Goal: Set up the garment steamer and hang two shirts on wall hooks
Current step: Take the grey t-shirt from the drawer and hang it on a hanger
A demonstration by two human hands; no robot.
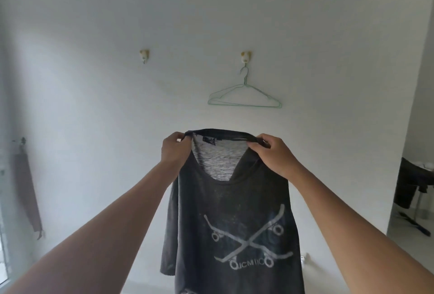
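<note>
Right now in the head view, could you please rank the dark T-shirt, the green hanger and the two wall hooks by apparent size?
Dark T-shirt, nearest the camera
Green hanger
Left hook and right hook: alike, unranked

We hold up a dark shirt (231, 228).
Our left hand (175, 151) and right hand (274, 156) pinch its collar below the green hanger (244, 98).

left hand (175, 150) raised, pinching | right hand (273, 155) raised, pinching

One head-worn view, facing a white wall (305, 23).
Wide-angle, looking forward; the shirt (234, 199) hangs close before the lens, a doorway (413, 152) at the right edge.
</note>
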